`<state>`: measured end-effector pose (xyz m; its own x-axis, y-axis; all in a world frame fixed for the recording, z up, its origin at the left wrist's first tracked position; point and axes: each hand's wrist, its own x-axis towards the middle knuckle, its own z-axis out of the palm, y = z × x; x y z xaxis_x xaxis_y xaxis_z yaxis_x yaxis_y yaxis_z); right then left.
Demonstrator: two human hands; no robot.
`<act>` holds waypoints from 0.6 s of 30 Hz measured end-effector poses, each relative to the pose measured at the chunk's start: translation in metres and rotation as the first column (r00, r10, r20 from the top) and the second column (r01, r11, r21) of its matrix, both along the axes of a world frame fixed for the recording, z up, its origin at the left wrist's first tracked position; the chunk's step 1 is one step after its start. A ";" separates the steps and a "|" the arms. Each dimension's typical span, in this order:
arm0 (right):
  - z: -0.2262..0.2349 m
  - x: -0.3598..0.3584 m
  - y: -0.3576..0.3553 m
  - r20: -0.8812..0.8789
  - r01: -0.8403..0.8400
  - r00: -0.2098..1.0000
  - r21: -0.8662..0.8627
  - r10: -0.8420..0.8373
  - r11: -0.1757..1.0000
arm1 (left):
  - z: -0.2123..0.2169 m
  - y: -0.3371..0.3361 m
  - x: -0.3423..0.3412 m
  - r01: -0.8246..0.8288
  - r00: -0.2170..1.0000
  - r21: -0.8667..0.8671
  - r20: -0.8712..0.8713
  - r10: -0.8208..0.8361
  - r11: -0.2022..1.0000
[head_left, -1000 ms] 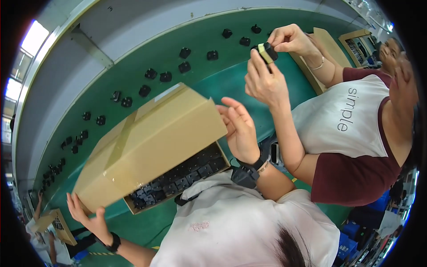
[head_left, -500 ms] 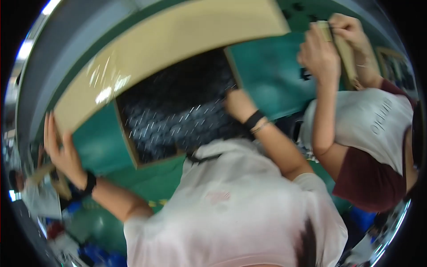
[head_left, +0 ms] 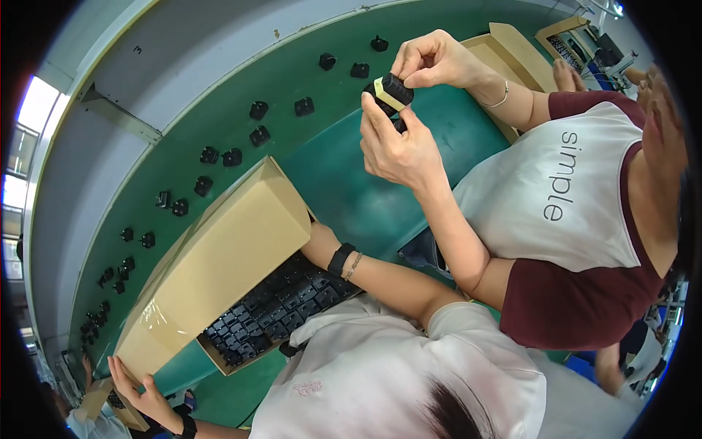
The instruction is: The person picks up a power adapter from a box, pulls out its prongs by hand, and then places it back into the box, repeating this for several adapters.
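A brown cardboard box [head_left: 228, 366] stands in front of me, packed with rows of small black plastic parts [head_left: 267, 311]. Its long tan lid flap [head_left: 219, 252] is raised and slants over the far part of the contents. My left hand [head_left: 150, 402] lies against the flap's left end, fingers stretched and thumb apart. At the flap's right end is my right hand [head_left: 320, 245], touching the box's right side; its fingertips are hidden behind the cardboard. Clear tape [head_left: 157, 322] shines on the left of the flap.
Many loose black parts [head_left: 259, 136] stand on the green table [head_left: 314, 135]. At my right, a co-worker's hands [head_left: 409, 146] hold a black part with a yellow band [head_left: 391, 95]. Another open cardboard box [head_left: 512, 62] lies beyond that person. A grey wall panel [head_left: 175, 66] runs behind the table.
My view has swung, so the box and both my hands appear lower, and the picture is sharper. The flap now covers more of the black parts. The co-worker's banded part has come clearly into sight.
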<state>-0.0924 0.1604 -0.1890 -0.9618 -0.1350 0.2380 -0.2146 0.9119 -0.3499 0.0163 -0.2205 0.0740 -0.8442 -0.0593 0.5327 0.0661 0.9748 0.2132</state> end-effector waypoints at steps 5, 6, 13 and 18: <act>0.003 -0.012 0.007 0.201 -0.124 0.966 -0.185 0.161 0.975 | 0.000 0.019 0.013 -0.011 0.998 0.031 0.070 0.009 0.999; 0.001 -0.013 0.007 0.234 -0.139 0.953 -0.229 0.193 0.963 | 0.000 0.023 0.017 -0.023 0.996 0.037 0.085 0.020 0.999; 0.008 -0.027 0.018 0.496 0.316 0.862 -0.685 0.103 0.657 | -0.017 0.039 0.036 -0.031 0.984 0.017 0.178 0.028 0.999; -0.016 -0.027 0.031 0.336 0.210 0.935 -0.783 0.113 0.586 | -0.017 0.059 0.035 -0.011 0.962 0.017 0.272 0.006 1.000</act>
<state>-0.1194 0.1918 -0.2053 -0.9957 0.0027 -0.0924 0.0906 0.2295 -0.9691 0.0513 -0.1618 0.0572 -0.9566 -0.0742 0.2820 -0.0047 0.9709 0.2394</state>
